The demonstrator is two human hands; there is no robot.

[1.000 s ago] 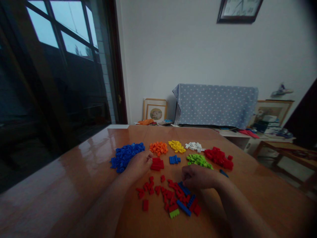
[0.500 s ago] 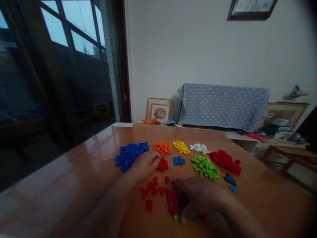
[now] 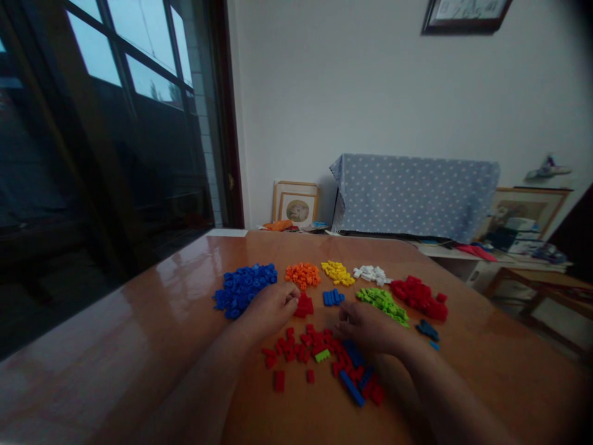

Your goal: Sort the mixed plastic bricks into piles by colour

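My left hand (image 3: 274,307) rests between the blue brick pile (image 3: 245,287) and a small red brick cluster (image 3: 304,305). Its fingers are curled beside the red cluster, and what they hold, if anything, is hidden. Over the table my right hand (image 3: 365,322) has its fingers bent together, just left of the green brick pile (image 3: 382,304); its fingertips are too dark to show any brick. Below the hands lie scattered red bricks (image 3: 315,338), with a green brick (image 3: 322,356) and long blue bricks (image 3: 352,387) among them.
Orange (image 3: 302,275), yellow (image 3: 338,272) and white (image 3: 372,274) piles stand at the back of the table (image 3: 167,346). Small blue bricks (image 3: 333,297) lie in the middle. A large red pile (image 3: 419,296) and dark blue pieces (image 3: 427,330) are at the right.
My right hand has moved up and away from the scattered red bricks, uncovering the blue ones. Some red bricks and the green brick have shifted. My left hand has stayed in place.
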